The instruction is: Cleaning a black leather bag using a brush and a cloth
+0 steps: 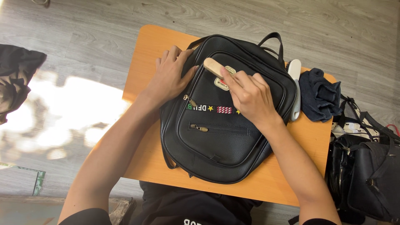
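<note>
A black leather backpack (pixel 221 137) lies flat on a small orange wooden table (pixel 143 62), front pocket up. My left hand (pixel 171 75) rests flat on the bag's upper left edge, fingers spread. My right hand (pixel 250 98) grips a wooden-handled brush (pixel 213 66) and presses it on the bag's front panel near a small badge. Two brass zipper pulls show on the front of the bag.
A white brush-like tool (pixel 295 89) and a crumpled dark blue cloth (pixel 320 95) lie on the table's right side. Several black bags (pixel 368 166) stand on the floor to the right. A dark garment (pixel 14 79) lies at the left on the grey wood floor.
</note>
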